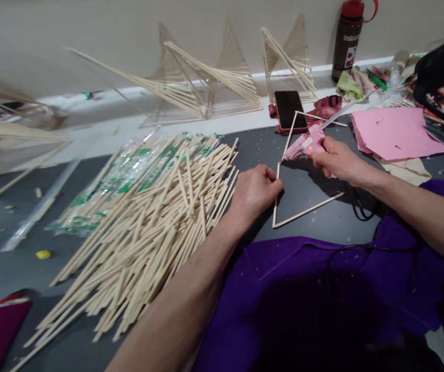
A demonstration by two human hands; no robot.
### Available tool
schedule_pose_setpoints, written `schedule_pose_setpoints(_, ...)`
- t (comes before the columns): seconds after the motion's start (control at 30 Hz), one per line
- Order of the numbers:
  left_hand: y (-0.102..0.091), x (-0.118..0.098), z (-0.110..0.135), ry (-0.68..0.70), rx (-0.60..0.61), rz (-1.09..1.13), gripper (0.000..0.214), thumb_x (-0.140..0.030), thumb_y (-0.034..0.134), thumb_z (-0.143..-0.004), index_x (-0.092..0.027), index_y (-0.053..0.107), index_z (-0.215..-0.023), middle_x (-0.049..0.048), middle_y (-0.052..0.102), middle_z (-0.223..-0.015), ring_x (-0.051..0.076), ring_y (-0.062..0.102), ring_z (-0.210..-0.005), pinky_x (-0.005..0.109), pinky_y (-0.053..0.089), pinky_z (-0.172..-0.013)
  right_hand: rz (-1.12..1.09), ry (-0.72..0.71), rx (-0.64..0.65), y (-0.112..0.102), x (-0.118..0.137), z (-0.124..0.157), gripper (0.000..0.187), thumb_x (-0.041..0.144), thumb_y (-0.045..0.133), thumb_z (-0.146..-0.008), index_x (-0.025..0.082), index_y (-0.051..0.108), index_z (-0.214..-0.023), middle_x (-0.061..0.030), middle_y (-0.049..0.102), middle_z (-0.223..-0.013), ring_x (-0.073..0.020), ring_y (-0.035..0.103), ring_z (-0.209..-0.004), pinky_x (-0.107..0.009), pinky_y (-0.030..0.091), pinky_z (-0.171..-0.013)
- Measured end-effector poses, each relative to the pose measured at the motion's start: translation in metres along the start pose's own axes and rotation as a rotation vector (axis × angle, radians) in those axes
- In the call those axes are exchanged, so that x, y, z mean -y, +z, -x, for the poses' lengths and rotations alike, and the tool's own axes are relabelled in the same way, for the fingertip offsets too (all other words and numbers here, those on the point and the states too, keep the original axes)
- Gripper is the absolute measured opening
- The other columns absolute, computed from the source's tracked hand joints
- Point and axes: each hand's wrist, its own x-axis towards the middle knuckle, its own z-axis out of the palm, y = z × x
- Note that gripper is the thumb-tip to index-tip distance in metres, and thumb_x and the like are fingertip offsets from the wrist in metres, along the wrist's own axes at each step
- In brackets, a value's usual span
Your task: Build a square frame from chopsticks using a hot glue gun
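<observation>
My right hand [337, 159] is wrapped round a pink hot glue gun [303, 146] with a clear glue stick in its back. The gun's nozzle points down at the joint between two wooden sticks. Pinched closed, my left hand [256, 190] grips a wooden stick [275, 209] just below that joint. This stick meets a lower stick [309, 211] at a corner near me. Above the nozzle, an upper stick [290, 133] leads to another corner and a further stick, so the pieces form an angular frame lying on the dark table.
A heap of loose wooden sticks [156, 227] lies left, beside plastic wrappers [129, 170]. Several stick structures [214, 82] stand along the wall. A phone [289, 109], pink paper [398, 133] and a bottle [348, 44] are at right. Purple cloth [284, 274] covers the near edge.
</observation>
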Motion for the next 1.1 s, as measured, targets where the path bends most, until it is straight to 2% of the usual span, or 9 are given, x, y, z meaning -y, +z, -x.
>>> schedule_pose_setpoints(0.2,0.0014,0.0003,-0.0008,0.007,-0.011,-0.018,0.020,-0.024,0.057,-0.081,-0.019,0.074,-0.090,0.0089,0.075,-0.080,0.025,0.070,-0.078,0.037,0.050,-0.080,-0.040,-0.005,-0.010,-0.0005,-0.0046,-0.0029,0.007,0.019,0.056,-0.093,0.021,0.051,-0.088,0.0002,0.063,-0.078,-0.0069,0.047,-0.045,-0.024,0.035,-0.041)
schedule_pose_setpoints(0.53,0.0014,0.0006,-0.0005,0.007,-0.005,0.005,0.021,-0.023,0.057,-0.079,-0.019,0.074,-0.091,0.0079,0.076,-0.077,0.024,0.068,-0.073,0.035,0.049,-0.075,-0.025,-0.010,-0.004,-0.0011,-0.0049,-0.0014,0.007,0.022,0.058,-0.092,0.020,0.052,-0.089,-0.0008,0.065,-0.080,-0.0071,0.047,-0.046,-0.024,0.035,-0.042)
schedule_pose_setpoints(0.9,0.0006,-0.0004,-0.0004,0.003,-0.005,-0.013,0.019,-0.023,0.058,-0.079,-0.021,0.074,-0.089,0.0062,0.073,-0.075,0.023,0.067,-0.073,0.035,0.048,-0.075,-0.010,0.023,0.010,-0.0021,-0.0017,0.0012,0.008,0.019,0.059,-0.088,0.020,0.053,-0.084,-0.0005,0.065,-0.076,-0.0074,0.048,-0.045,-0.024,0.035,-0.043)
schedule_pose_setpoints(1.1,0.0000,-0.0023,-0.0005,-0.002,0.009,-0.026,0.021,-0.023,0.057,-0.081,-0.019,0.074,-0.092,0.0078,0.074,-0.077,0.025,0.069,-0.077,0.036,0.049,-0.078,-0.028,-0.012,-0.005,-0.0018,-0.0029,0.0011,0.006,0.017,0.056,-0.088,0.020,0.053,-0.085,-0.0011,0.067,-0.079,-0.0073,0.049,-0.046,-0.024,0.037,-0.044)
